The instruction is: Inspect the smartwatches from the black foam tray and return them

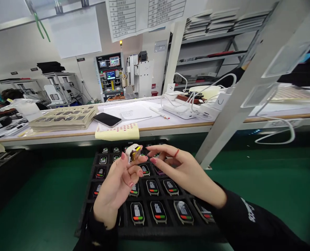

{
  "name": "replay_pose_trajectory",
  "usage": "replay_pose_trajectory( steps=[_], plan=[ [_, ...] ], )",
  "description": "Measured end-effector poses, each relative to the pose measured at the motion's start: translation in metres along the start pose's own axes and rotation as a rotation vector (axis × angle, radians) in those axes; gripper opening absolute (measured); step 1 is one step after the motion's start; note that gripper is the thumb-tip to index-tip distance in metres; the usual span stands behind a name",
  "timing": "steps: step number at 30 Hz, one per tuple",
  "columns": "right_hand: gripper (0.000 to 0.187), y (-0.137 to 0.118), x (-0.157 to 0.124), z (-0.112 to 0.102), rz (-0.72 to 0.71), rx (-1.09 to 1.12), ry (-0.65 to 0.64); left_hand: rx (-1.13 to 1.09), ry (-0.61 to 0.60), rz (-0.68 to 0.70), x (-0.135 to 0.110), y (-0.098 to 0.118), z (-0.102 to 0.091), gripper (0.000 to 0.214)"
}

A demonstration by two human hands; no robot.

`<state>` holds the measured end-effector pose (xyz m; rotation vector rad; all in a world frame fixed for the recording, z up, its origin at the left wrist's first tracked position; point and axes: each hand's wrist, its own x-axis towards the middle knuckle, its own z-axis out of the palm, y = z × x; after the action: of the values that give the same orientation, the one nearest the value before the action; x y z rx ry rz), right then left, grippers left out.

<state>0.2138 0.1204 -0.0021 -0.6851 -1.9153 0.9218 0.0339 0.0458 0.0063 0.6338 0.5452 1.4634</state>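
Between the thumb and fingers of my left hand (123, 177) is a small white part (130, 150) with a shiny metallic side and a yellow strip; its exact kind is unclear. My right hand (181, 167) hovers just to the right of it, thumb and fingers apart, with nothing visible between them. Below both hands lies a black compartment tray (113, 232) on the green surface. Its slots hold several smartwatch bodies with lit screens, such as a watch (158, 212) near the front edge. My hands and forearms hide some of the slots.
Behind the tray runs a raised white shelf (149, 127) carrying a phone (107, 119), a cream divided box (63, 118), papers, a pen and a white charger with cables (182, 109). A slanted metal post (230, 104) stands at right. Another dark tray (3, 164) sits at left.
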Motion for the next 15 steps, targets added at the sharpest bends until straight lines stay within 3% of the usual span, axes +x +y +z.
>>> replay_pose_trajectory(
  steps=[4,15],
  plan=[
    [0.025,-0.023,0.003,0.015,0.0,0.147,0.044,-0.097,0.1,0.006,0.005,-0.01,0.004,0.054],
    [0.045,-0.015,0.013,0.03,0.144,0.523,0.013,0.092,0.131,0.182,0.008,-0.025,0.006,0.05]
  ],
)
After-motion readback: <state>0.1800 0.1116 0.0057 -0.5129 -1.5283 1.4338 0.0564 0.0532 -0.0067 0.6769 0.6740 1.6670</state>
